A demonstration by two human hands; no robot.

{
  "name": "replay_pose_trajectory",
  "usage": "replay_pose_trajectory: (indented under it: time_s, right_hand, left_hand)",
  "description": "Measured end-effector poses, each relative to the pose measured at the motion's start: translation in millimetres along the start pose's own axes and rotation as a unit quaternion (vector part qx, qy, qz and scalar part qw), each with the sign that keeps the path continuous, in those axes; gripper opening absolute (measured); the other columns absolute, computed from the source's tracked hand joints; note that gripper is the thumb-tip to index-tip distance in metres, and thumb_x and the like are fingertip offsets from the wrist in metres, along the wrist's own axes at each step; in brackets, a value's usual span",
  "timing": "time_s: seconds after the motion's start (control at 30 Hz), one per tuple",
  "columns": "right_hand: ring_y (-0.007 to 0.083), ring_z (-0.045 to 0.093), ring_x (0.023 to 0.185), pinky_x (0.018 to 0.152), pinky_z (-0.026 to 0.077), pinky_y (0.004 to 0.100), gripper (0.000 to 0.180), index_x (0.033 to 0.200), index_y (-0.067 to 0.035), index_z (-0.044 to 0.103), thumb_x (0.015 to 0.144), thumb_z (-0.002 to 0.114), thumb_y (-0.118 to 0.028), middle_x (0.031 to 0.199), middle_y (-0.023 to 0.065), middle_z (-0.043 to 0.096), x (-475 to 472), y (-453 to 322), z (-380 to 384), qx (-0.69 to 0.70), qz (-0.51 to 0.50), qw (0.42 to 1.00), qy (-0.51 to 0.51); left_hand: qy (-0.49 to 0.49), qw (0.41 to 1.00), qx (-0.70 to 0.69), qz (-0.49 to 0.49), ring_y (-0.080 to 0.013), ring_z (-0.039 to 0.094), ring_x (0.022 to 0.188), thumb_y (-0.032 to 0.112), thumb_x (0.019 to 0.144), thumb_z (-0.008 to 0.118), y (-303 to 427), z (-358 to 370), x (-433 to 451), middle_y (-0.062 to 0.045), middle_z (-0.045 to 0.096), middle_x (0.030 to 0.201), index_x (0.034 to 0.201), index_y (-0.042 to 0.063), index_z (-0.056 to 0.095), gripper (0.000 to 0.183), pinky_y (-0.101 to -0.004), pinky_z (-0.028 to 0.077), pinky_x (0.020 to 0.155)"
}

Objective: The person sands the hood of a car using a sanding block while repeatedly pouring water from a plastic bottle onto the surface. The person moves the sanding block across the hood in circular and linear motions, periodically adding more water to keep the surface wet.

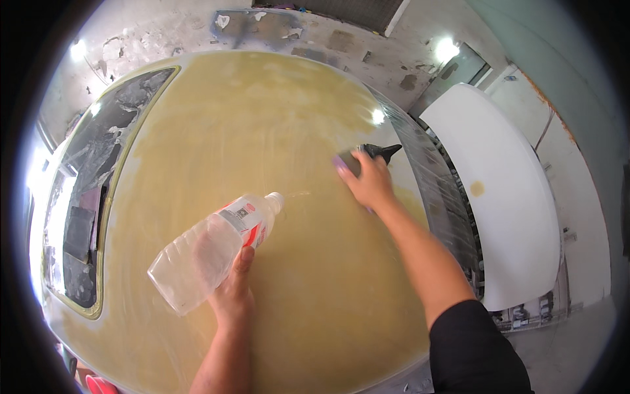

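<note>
My left hand [234, 290] grips a clear plastic bottle [202, 256] with a red and white label. The bottle is tilted, its open-looking neck pointing to the upper right, and a thin streak of liquid shows beyond the mouth. Under both hands lies a car roof [295, 276] with yellowish patches over a pale coat. My right hand [366, 180] is on the roof's right part, holding a dark sanding block [350, 162] with a purple edge; it is slightly blurred. A black pointed fin antenna [389, 152] stands on the roof just beyond that hand.
At the left, the dark windshield glass [118, 123] has yellow tape round its edge and dark sheets [78, 231] lying on it. Plastic film [433, 172] covers the glass at the right. Beyond it is a white body panel [512, 207]. A red container [101, 384] shows at lower left.
</note>
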State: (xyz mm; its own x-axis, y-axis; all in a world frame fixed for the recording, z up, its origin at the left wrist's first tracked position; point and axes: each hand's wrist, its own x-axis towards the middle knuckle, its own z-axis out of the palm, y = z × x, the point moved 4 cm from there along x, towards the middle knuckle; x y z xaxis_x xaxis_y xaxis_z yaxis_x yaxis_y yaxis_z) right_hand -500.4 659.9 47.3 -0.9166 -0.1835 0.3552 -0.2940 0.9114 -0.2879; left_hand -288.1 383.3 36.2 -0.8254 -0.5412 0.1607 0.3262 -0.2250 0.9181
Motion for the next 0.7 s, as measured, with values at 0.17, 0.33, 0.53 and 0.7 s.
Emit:
replay_pose_trajectory:
  time_s: [0.17,0.33,0.53,0.7]
  right_hand:
    - [0.0406,0.060,0.109,0.097,0.048,0.0489,0.059,0.131,-0.005,0.059,0.088,0.072,-0.044,0.122,0.0206,0.067,24.3,-7.7,13.3,0.017,0.023,0.999,-0.021]
    - [0.0402,0.060,0.110,0.099,0.047,0.0489,0.060,0.132,-0.006,0.060,0.086,0.075,-0.042,0.124,0.0178,0.067,-92.4,-8.8,-33.3,0.046,-0.110,0.993,0.009]
    - [0.0397,0.060,0.111,0.099,0.048,0.0476,0.061,0.133,-0.007,0.059,0.086,0.075,-0.043,0.124,0.0193,0.066,42.2,-31.6,19.7,0.066,-0.055,0.996,-0.017]
    - [0.0390,0.057,0.118,0.102,0.046,0.0466,0.066,0.137,-0.008,0.056,0.086,0.074,-0.046,0.128,0.0216,0.064,33.5,-32.5,19.2,0.058,0.011,0.997,-0.055]
  left_hand:
    - [-0.013,1.000,0.014,0.005,-0.0229,0.047,0.131,0.024,0.092,0.077,1.3,-1.7,-0.2,-0.009,0.051,0.137,0.142,0.000,0.043,0.065,-0.0415,0.037,0.112]
    - [-0.018,0.999,0.031,0.016,-0.0231,0.046,0.132,0.023,0.092,0.077,0.6,-2.8,-0.3,-0.010,0.050,0.137,0.142,0.000,0.043,0.064,-0.0418,0.037,0.113]
    - [0.030,0.999,-0.016,0.014,-0.0229,0.046,0.128,0.025,0.088,0.082,-2.7,-1.9,-2.2,-0.009,0.050,0.134,0.141,0.001,0.041,0.071,-0.0426,0.040,0.109]
    - [0.005,1.000,-0.015,-0.014,-0.0233,0.046,0.128,0.025,0.089,0.082,0.2,-0.8,-2.4,-0.009,0.050,0.134,0.142,0.001,0.041,0.071,-0.0434,0.038,0.111]
